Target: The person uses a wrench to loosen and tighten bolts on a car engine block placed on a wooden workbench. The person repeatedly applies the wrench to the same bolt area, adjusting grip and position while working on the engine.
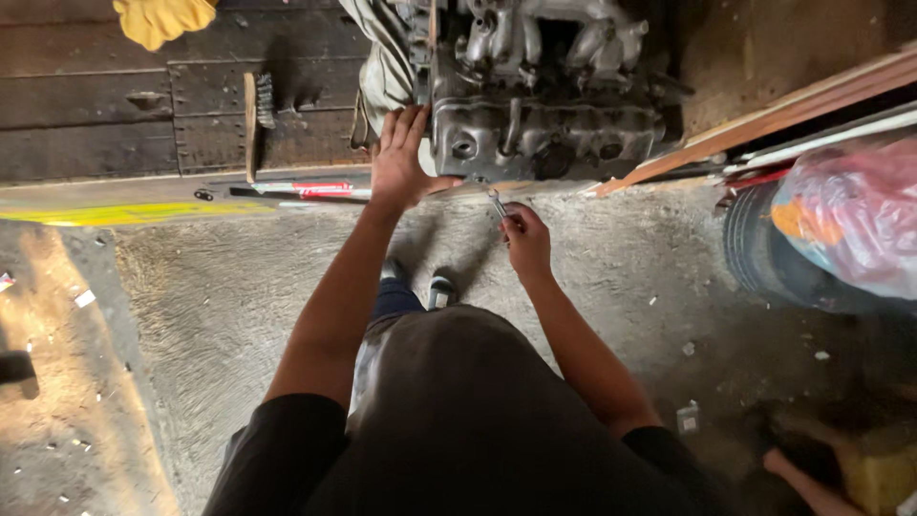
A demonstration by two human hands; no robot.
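A grimy grey engine block [544,86] stands at the top of the view, just past a raised floor edge. My left hand [399,162] lies flat against the block's left lower corner, fingers spread. My right hand [523,234] is closed around a small metal wrench [497,203], whose tip points up toward the block's lower edge. My arms reach forward over my dark clothing, and my feet [420,285] show below the hands.
A wire brush [255,119] rests on dark wooden boards to the left. A red and white tool [306,189] lies along the ledge. A yellow cloth [162,19] hangs top left. Planks [764,119], a tyre [764,253] and a plastic bag [850,215] crowd the right. Another person's foot [802,478] is bottom right.
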